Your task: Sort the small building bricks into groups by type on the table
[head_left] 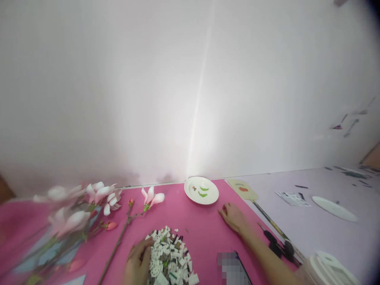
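Touching jagged pcs [170,257]: L hand [139,259]; R hand [234,217] nr plate [194,195].

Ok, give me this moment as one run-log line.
left hand: at pile of white pieces | right hand: on pink mat, near white plate | on plate: green pieces | left side: pink-white flowers

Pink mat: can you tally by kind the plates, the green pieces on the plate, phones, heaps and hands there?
White plate: 1
Green pieces: 2
Phone: 1
Heap of mostly white pieces: 1 (too jumbled to count within)
Hands: 2, left hand and right hand
Total: 7
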Demonstrator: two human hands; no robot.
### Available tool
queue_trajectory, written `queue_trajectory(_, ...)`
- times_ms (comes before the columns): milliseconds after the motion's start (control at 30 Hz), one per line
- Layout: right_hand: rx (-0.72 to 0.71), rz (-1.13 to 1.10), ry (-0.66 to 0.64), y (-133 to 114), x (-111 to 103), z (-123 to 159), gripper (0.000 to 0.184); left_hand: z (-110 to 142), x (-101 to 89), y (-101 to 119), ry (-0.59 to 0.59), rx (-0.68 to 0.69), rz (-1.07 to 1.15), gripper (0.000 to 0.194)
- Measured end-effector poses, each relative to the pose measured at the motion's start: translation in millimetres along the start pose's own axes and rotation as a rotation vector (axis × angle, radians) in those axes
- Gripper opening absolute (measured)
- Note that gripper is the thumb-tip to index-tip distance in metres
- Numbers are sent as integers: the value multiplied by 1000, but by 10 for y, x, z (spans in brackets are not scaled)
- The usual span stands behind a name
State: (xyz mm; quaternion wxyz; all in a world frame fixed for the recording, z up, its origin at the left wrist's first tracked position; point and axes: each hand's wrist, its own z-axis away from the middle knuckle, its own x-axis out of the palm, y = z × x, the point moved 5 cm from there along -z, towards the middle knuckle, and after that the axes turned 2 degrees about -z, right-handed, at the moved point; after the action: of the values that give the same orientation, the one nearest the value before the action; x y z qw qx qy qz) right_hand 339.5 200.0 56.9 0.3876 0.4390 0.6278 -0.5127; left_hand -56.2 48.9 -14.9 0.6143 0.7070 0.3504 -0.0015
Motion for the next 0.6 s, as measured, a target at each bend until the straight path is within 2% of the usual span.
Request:
queue_trajectory(167,-45,79,-84,-82,219,27,21,-34,1,-58,-76,-3,4,34)
queue_trajectory(367,11,71,-145,22,420,-9,24,-20,10,-43,-101,-30,3,35)
queue_trajectory(467,79,16,-117,84,367,-30,24,2,3,-2,-97,-37,11,36)
queue_trajectory(600,181,-96,-3,75,121,-224,26,15,-10,32,-90,-29,0,34)
